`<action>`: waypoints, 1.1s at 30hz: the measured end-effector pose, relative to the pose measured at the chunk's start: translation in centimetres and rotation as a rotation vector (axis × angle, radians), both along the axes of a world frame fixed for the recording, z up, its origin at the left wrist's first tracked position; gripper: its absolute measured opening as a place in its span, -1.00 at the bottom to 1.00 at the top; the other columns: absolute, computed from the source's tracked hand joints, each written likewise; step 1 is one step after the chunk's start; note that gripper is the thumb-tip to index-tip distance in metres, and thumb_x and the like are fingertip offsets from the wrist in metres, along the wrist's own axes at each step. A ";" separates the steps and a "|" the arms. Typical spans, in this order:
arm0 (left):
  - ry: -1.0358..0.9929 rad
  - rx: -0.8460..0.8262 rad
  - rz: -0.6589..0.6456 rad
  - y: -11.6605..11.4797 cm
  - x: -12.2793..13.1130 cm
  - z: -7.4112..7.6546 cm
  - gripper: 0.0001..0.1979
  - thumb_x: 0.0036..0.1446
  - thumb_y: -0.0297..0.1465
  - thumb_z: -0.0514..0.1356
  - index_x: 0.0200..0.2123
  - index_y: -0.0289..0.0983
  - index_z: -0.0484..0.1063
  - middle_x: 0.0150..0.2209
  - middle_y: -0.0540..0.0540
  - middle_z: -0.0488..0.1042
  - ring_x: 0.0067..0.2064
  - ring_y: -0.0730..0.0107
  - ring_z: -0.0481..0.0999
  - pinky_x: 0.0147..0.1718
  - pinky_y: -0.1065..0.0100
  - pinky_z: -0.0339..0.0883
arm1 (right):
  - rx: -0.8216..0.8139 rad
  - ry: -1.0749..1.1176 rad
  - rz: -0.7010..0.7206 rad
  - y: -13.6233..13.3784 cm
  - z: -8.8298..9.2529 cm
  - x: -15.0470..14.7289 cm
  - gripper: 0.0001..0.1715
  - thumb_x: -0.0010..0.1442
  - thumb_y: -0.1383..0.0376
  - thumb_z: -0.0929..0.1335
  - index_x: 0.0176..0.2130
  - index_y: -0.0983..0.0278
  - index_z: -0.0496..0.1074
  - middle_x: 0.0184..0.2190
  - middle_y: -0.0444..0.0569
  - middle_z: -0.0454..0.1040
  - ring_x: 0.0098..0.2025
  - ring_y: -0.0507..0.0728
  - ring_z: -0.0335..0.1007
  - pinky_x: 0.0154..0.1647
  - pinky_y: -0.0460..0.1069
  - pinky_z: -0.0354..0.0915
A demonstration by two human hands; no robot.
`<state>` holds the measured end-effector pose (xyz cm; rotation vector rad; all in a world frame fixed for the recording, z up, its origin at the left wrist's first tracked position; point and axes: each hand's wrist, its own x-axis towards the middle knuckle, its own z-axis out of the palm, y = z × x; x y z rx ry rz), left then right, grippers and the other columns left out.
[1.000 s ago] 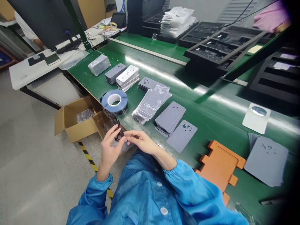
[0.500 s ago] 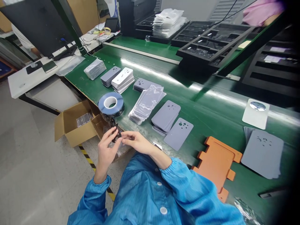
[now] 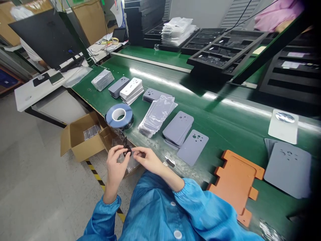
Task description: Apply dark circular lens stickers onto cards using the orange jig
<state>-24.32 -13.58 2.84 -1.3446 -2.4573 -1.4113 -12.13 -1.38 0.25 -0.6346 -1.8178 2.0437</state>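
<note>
My left hand [image 3: 115, 167] pinches a strip of round-holed black stickers [image 3: 127, 151] between thumb and fingers. The strip runs up to a blue-sided roll [image 3: 127, 117] with a white core, lying at the bench's left edge. Close against the strip's right side is my right hand [image 3: 149, 160], its thumb and forefinger drawn together. Whatever lies between those fingertips is too small to make out. To the right of the hands rest a single grey phone-back-shaped sheet [image 3: 193, 147] with camera holes and a stack of similar grey sheets [image 3: 178, 129].
Below the bench edge stands an open cardboard box [image 3: 86, 147]. A film-wrapped stack [image 3: 157, 115], white sheets [image 3: 131, 90] and a wrapped block [image 3: 102, 80] line the bench. An orange fixture [image 3: 235, 187] lies at right, beside fanned grey sheets [image 3: 288, 170]. Black trays [image 3: 225, 50] are behind.
The view has shifted slightly. My right fingertips have drawn a little away from the left hand, and the black strip shows more plainly in my left fingers.
</note>
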 end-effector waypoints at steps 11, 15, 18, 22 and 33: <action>-0.819 -0.173 0.087 -0.2 0.2 -2.9 -0.39 0.11 -0.04 0.31 0.11 -0.28 0.34 -0.20 -0.23 0.63 -0.21 0.14 0.64 -0.36 0.31 0.46 | 0.704 -0.175 0.085 -3.2 0.1 1.5 -0.62 0.29 0.37 0.33 0.08 0.20 0.48 -0.10 0.02 0.51 -0.10 0.17 0.48 -0.08 0.02 0.39; -1.068 -0.017 0.079 -0.3 -0.2 -3.3 -0.47 0.10 -0.20 0.26 0.10 -0.27 0.32 -0.03 -0.30 0.61 -0.10 0.06 0.65 -0.33 0.31 0.47 | 0.678 -0.161 0.124 -3.8 0.4 1.4 -0.64 0.31 0.26 0.36 0.09 0.15 0.48 0.02 0.01 0.50 0.03 0.20 0.47 0.04 0.04 0.38; -1.199 0.185 0.067 -0.2 -0.4 -2.9 -0.52 0.08 -0.31 0.20 0.08 -0.27 0.33 0.05 -0.32 0.58 -0.02 -0.01 0.63 -0.23 0.21 0.49 | 0.569 -0.226 0.097 -3.9 0.8 1.5 -0.67 0.35 0.16 0.33 0.06 0.14 0.52 -0.03 0.01 0.52 -0.01 0.22 0.50 0.03 0.09 0.39; -1.310 0.328 0.112 0.2 -0.9 -1.9 -0.59 0.12 -0.35 0.21 0.05 -0.33 0.40 0.11 -0.36 0.54 0.08 -0.07 0.59 -0.11 0.13 0.50 | 0.329 -0.294 0.084 -4.1 0.3 1.9 -0.58 0.40 0.10 0.25 0.05 0.26 0.52 -0.13 0.09 0.53 -0.10 0.24 0.53 -0.04 0.14 0.43; -1.382 0.196 0.082 0.9 -0.8 -1.8 -0.62 0.17 -0.22 0.29 -0.04 -0.36 0.55 0.00 -0.31 0.61 -0.05 0.08 0.65 -0.34 0.35 0.51 | -0.138 -0.216 -0.067 -4.7 -2.3 2.0 -0.33 0.04 0.13 0.52 0.11 0.24 0.44 -0.01 0.06 0.53 -0.01 0.20 0.49 -0.04 0.08 0.46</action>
